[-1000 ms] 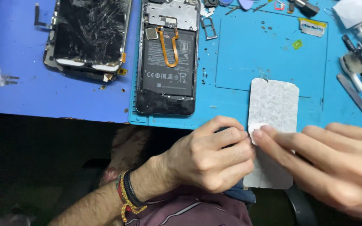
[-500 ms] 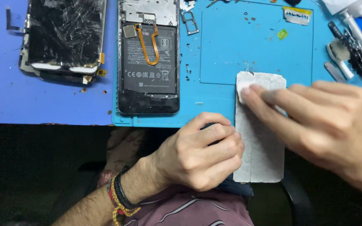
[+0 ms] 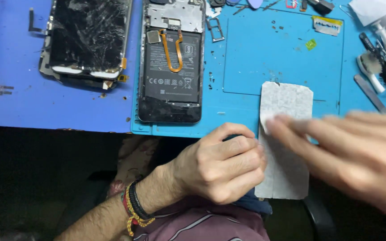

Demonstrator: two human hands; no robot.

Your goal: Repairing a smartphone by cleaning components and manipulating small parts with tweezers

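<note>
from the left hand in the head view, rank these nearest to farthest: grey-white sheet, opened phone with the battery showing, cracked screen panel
1. grey-white sheet: right beside the left hand, its left edge against the knuckles.
2. opened phone: above the hand, on the teal mat.
3. cracked screen panel: farthest, up at the left on the blue surface.

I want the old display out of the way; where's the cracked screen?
In the head view, the cracked screen lies top left on the blue mat, beside the opened phone.
</note>
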